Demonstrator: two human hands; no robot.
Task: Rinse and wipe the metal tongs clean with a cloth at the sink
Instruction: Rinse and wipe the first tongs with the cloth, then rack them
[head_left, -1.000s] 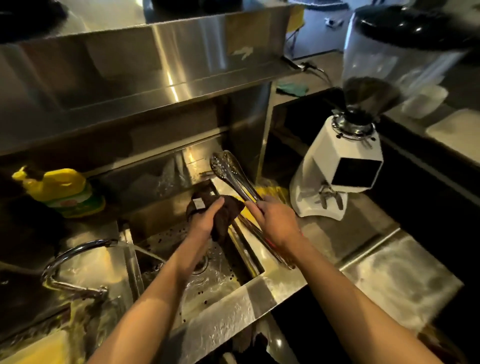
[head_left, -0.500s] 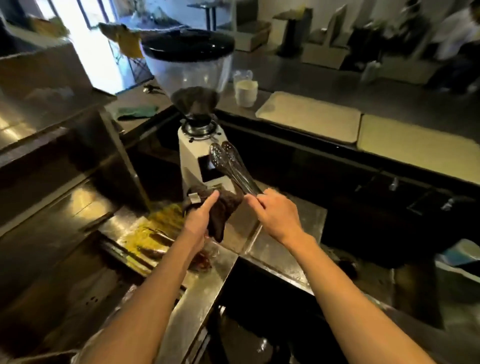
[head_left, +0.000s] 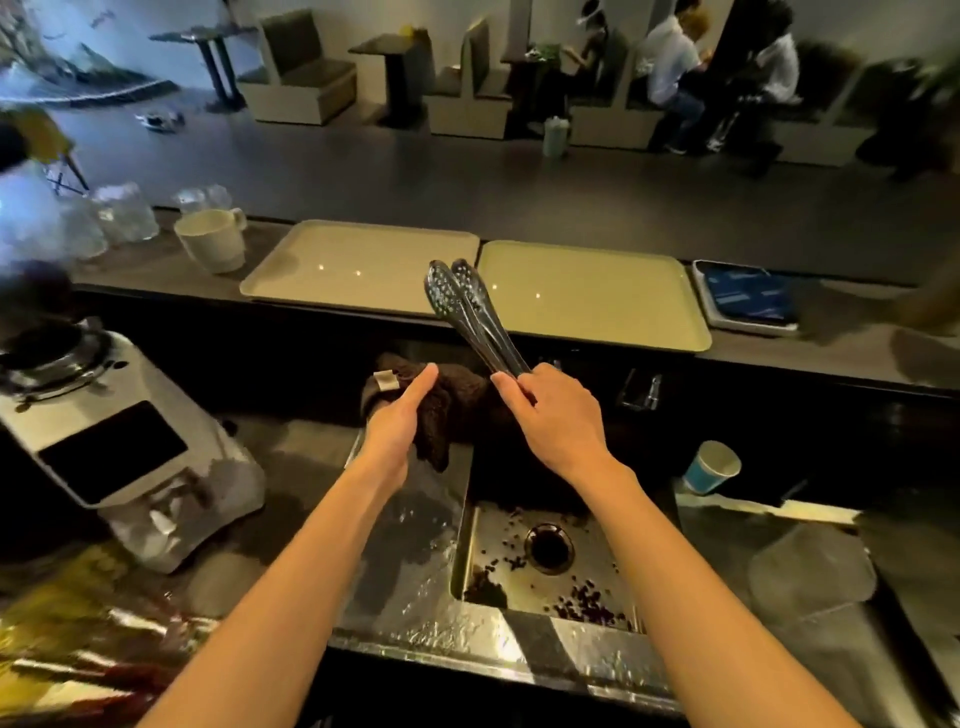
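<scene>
Just now, clasping the metal tongs (head_left: 467, 312) near the handle end with the right grip (head_left: 561, 421), fingers curled round both arms and squeezing them nearly together. Pointing up and away, perforated tips side by side, over the seam between the left tray (head_left: 358, 265) and the right tray (head_left: 587, 291). Holding a dark brown cloth (head_left: 457, 410) bunched in the left grip (head_left: 400, 421), thumb laid straight along the top, white label showing at the far left corner. Close beside the tongs' handle; touching it or not, cannot tell. Both held above the far edge of the steel sink (head_left: 485, 540), with dark coffee beans scattered round the drain. Left of the basin, wet steel bench (head_left: 415, 561). Farther left, a white grinder (head_left: 119, 441). Beside the left tray, a cream mug (head_left: 210, 241). Off to the right, a tilted blue paper cup (head_left: 709, 467).
</scene>
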